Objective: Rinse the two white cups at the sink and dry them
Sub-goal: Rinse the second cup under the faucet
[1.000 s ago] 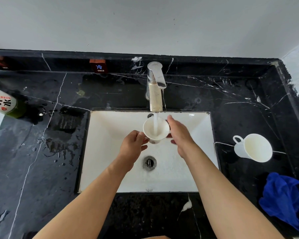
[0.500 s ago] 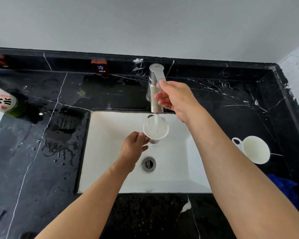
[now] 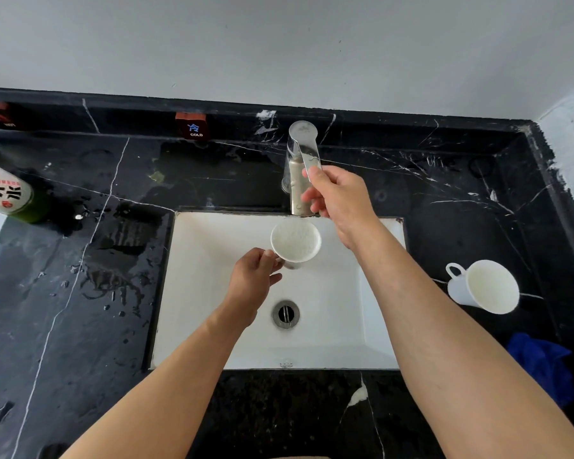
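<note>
My left hand grips a white cup by its left side, holding it upright over the white sink just under the spout of the metal tap. The cup is full of bubbly water, and no stream shows between spout and cup. My right hand rests its fingers on the end of the tap's lever. A second white cup stands on the black counter to the right of the sink, its handle pointing left. A blue cloth lies crumpled in front of that cup.
The black marble counter is wet with puddles left of the sink. A white and green bottle stands at the far left. The drain sits mid-basin. A small "COLD" label is on the back ledge.
My right hand left the cup and rose to the tap lever. The water stream seen earlier is gone and the cup has filled. The left hand stays put.
</note>
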